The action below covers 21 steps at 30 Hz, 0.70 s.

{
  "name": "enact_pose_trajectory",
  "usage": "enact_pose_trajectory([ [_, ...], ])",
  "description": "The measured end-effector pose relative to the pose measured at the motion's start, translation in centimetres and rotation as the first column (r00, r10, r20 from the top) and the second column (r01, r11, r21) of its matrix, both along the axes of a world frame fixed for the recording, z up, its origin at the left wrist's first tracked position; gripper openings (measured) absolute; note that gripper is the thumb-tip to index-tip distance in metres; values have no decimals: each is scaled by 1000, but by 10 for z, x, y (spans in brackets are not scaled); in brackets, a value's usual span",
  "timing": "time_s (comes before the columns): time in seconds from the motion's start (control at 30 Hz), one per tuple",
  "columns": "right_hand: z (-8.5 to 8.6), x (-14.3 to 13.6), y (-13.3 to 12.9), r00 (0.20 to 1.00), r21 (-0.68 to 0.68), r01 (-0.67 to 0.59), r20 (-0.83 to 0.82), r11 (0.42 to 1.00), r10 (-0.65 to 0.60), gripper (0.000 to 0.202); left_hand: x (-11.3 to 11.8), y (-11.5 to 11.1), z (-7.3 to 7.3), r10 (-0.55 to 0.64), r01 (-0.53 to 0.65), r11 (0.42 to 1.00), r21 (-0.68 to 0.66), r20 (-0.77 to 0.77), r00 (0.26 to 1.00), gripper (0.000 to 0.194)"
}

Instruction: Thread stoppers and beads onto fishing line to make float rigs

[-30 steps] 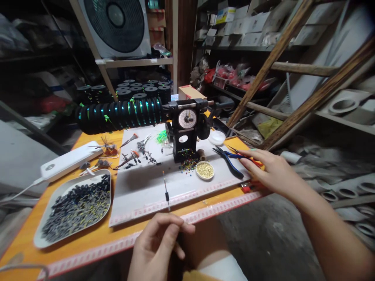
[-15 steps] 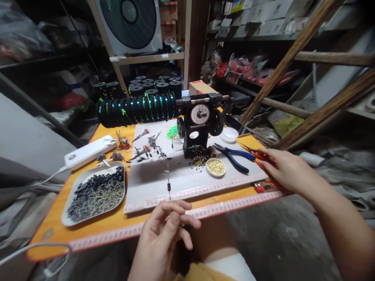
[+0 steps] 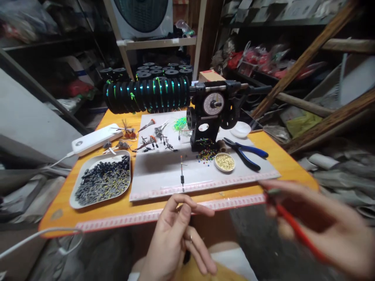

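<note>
My left hand (image 3: 181, 230) is in front of the board, thumb and index finger pinched together; anything between them is too small to make out. Its other fingers are partly curled. My right hand (image 3: 319, 218), blurred by motion, is closed around a red-handled hand tool (image 3: 295, 226), off the table's right front edge. The tool's exact kind is smeared. Just beyond my left hand, a thin wire piece (image 3: 182, 179) with a black sleeve and orange tip lies on the white board (image 3: 155, 175). Blue-handled pliers (image 3: 246, 154) rest at the board's right.
A black winding machine (image 3: 209, 117) with a dial carries a roll of black spools (image 3: 146, 95). Coloured beads (image 3: 207, 152) lie beside a dish of gold beads (image 3: 225, 162). At left are a tray of small black and grey sleeves (image 3: 102, 181) and a white power bank (image 3: 96, 138).
My right hand has lifted the red-handled tool off the table's right side and brought it towards me. My left hand keeps its pinch, its lower fingers now stretched more. The view has shifted.
</note>
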State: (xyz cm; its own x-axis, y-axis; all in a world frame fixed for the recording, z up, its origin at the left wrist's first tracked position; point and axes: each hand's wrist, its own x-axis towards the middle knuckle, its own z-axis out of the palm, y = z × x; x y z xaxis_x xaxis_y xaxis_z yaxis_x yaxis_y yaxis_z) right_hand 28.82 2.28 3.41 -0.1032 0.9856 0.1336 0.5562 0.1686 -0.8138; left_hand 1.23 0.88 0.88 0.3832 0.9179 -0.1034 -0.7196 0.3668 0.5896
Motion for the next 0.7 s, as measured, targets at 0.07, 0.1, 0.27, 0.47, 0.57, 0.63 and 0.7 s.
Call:
enact_pose_trajectory([
  [0.07, -1, -23, -15, 938, -142, -341, 14, 929, 346, 51, 1, -2, -2, -10, 10, 1000, 4, 26, 1000, 18],
  [0.1, -1, -34, -19, 885, -208, -452, 18, 867, 466, 53, 1, -3, -3, -12, 12, 1000, -2, 27, 1000, 20],
  [0.27, 9, -67, -17, 756, -371, -602, 17, 707, 654, 35, -2, -11, -4, -8, 7, 1000, 13, 35, 999, 24],
  [0.47, 21, -87, -9, 753, -386, -597, 34, 703, 658, 30, -5, -13, -6, -13, 14, 1000, -9, 57, 998, 21],
  [0.57, 27, -93, -5, 748, -371, -623, -25, 689, 663, 27, -4, -12, -6, -11, 12, 1000, -17, 63, 998, 19],
  [0.63, 30, -97, -3, 750, -372, -629, -57, 683, 659, 27, -4, -13, -6, 4, -3, 1000, -30, 60, 998, 19],
  [0.7, 33, -99, -1, 754, -384, -623, -61, 682, 654, 28, -4, -14, -6, 17, -15, 998, -61, 34, 999, 19],
])
